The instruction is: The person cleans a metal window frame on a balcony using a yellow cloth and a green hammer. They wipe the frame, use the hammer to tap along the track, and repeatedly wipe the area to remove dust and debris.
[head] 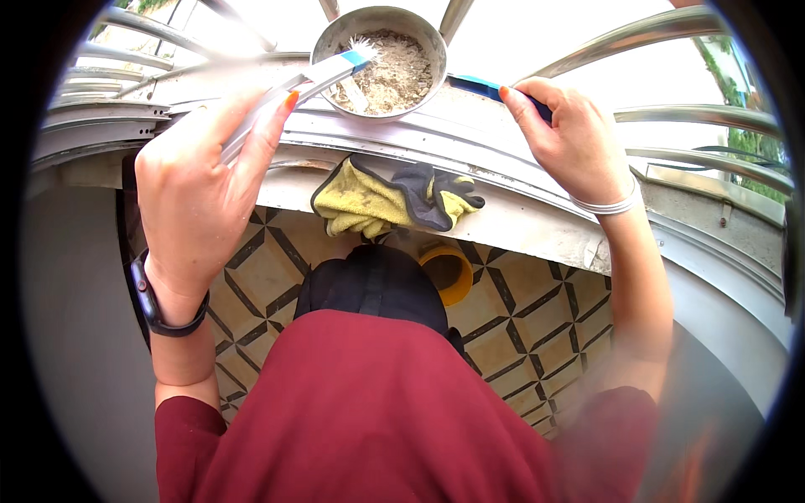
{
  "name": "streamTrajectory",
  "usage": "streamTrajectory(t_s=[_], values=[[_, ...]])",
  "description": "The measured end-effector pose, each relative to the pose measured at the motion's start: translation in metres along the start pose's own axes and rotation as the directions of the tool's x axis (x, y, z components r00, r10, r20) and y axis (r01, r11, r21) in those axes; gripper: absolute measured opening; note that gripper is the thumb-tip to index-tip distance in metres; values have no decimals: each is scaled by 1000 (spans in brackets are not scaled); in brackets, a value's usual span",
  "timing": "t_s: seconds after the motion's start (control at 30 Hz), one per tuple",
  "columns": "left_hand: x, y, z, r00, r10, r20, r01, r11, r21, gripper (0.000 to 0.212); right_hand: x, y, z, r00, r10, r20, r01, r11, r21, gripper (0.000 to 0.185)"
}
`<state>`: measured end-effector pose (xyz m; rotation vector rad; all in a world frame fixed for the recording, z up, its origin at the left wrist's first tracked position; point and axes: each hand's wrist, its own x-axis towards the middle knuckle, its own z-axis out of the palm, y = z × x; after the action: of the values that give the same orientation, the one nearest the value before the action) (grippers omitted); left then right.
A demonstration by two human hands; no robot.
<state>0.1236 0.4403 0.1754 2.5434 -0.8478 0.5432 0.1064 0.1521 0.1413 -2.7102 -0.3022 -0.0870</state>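
My left hand grips the clear handle of a small brush, whose blue-banded end and splayed white bristles reach over a round metal bowl. Loose grey-brown dirt and a few pale chips fill much of the bowl. To its right, my right hand holds a blue-handled tool between thumb and fingers; its far end lies near the bowl's rim, and its kind is unclear. Below the bowl, a crumpled yellow microfibre cloth with dark edging lies on the inner sill beside a grey and yellow bundle.
White sliding-window tracks run across the sill. Metal railing bars stand beyond on both sides. A yellow bucket stands below on the patterned tile floor, near my dark-clad legs.
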Motion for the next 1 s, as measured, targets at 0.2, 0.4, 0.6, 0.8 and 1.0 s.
streamTrajectory(t_s=[0.2,0.4,0.6,0.8,1.0], values=[[-32,36,47,915,-33,401,146,956,-255,15,-85,42,0,922,320,218,-316,947,-54,22],[-33,45,102,890,-97,445,264,906,-332,26,-127,64,21,983,106,147,-63,961,-269,13],[-19,51,116,878,-48,477,204,938,-282,38,-123,67,40,995,9,100,4,991,-135,17],[-19,58,124,870,-68,489,266,899,-349,39,-97,52,55,996,28,85,-34,996,77,15],[-28,46,138,886,-112,451,324,844,-427,36,-90,66,56,907,315,280,-386,888,250,25]])
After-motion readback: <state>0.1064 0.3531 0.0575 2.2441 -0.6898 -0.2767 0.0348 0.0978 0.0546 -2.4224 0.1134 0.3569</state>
